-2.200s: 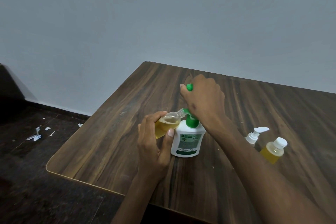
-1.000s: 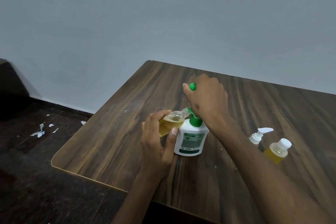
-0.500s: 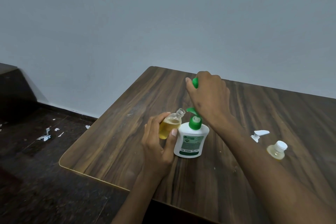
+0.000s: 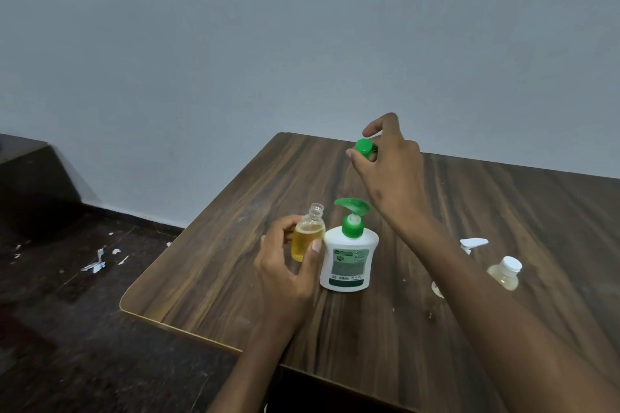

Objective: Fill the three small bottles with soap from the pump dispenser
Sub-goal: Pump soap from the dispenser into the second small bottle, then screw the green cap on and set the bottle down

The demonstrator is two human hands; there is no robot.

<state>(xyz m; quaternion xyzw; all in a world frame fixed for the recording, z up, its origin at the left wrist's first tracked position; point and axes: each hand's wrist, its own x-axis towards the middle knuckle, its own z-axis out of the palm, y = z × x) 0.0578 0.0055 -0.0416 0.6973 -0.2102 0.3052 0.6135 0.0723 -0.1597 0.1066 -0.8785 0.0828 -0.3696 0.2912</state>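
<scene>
We have the small open bottle (image 4: 308,233) in our left hand (image 4: 288,270), thumb and fingers wrapped round its lower body, its amber soap reaching up to about the shoulder and its bare neck pointing up and a little to the right. It stands just to the left of the pump dispenser (image 4: 349,255), almost touching the white body, with its mouth level with the green spout (image 4: 350,204) and just left of the spout's tip, no longer under it. Our right hand (image 4: 391,174) is raised above and behind the dispenser, clear of the pump head, with thumb and fingers pinching a green cap (image 4: 364,148). So what matters is the line between that cap and the open neck: the cap sits up and to the right of the bottle, and the spout lies between them. We judge this bottle full enough to close, so the right hand, which carries the cap, is the one to come down and left. On the table (image 4: 214,271), off to the right, lie a capped bottle (image 4: 505,273) and a white pump top (image 4: 473,243).
</scene>
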